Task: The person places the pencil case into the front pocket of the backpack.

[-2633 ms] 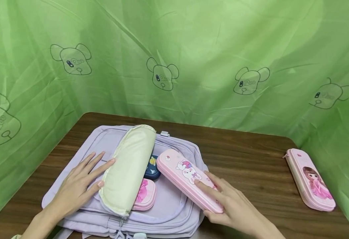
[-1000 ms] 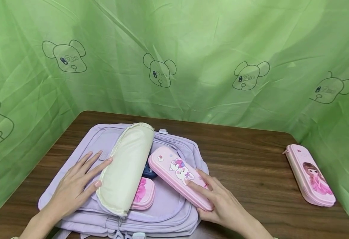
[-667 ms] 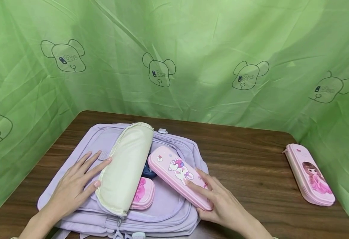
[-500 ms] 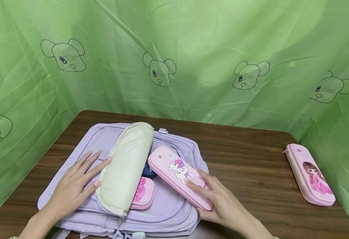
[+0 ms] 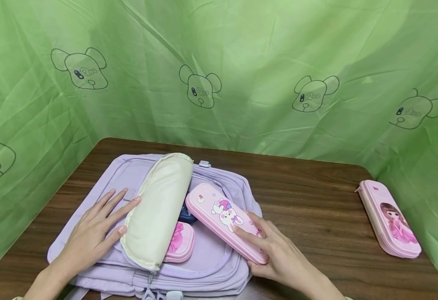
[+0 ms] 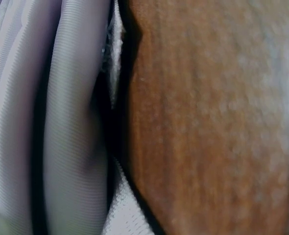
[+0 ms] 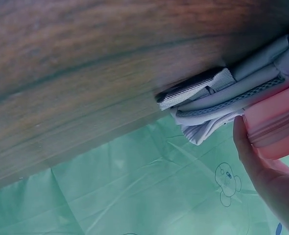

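A lilac backpack (image 5: 102, 191) lies flat on the table, its front pocket's cream-lined flap (image 5: 158, 212) folded back. My left hand (image 5: 91, 233) rests with spread, straight fingers on the backpack, fingertips at the flap's left edge. With thumb and fingers my right hand (image 5: 279, 250) grips the lower right end of a pink pencil case (image 5: 226, 221) printed with a rabbit, tilted over the pocket. Partly under the flap sit a pink flower case (image 5: 181, 246) and a navy case (image 5: 186, 214), the latter mostly covered. The right wrist view shows my right hand (image 7: 272, 181) against the pencil case's zipped side (image 7: 276, 122).
At the table's right side lies another pink pencil case (image 5: 391, 221) with a doll print. Green cloth (image 5: 256, 75) with bear outlines hangs around the brown wooden table (image 5: 316, 204). A zipper pull (image 5: 148, 293) hangs at the backpack's near edge.
Since the oldest frame, the rabbit pencil case has shifted slightly left with my right hand, covering more of the navy case. Over the last second both hands stay nearly still.
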Available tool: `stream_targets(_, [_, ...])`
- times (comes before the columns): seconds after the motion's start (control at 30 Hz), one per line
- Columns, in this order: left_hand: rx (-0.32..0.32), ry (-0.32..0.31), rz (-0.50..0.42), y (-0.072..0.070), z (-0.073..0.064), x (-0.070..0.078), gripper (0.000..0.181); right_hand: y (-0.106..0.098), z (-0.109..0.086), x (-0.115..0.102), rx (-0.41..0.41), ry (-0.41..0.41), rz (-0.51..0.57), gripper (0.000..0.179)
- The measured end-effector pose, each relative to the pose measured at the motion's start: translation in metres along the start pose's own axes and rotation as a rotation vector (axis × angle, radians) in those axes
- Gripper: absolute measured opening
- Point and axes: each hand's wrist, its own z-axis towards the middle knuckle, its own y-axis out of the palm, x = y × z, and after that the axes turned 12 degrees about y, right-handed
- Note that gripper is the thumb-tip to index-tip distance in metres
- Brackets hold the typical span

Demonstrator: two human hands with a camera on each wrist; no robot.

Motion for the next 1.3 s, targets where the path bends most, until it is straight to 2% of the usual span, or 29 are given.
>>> stream_targets(0.33, [0.013,0.023,0.008,0.0005,0.0009,-0.0005,0.052,-0.0003,0.001,-0.0004,-0.006,-0.004,0.002,0.076])
stream_targets(1.3, [0.007,0.005,0.007,0.0,0.0021,0.0006,0.053,0.0019,0.0005,0.0018,-0.009,0.008,0.031,0.076])
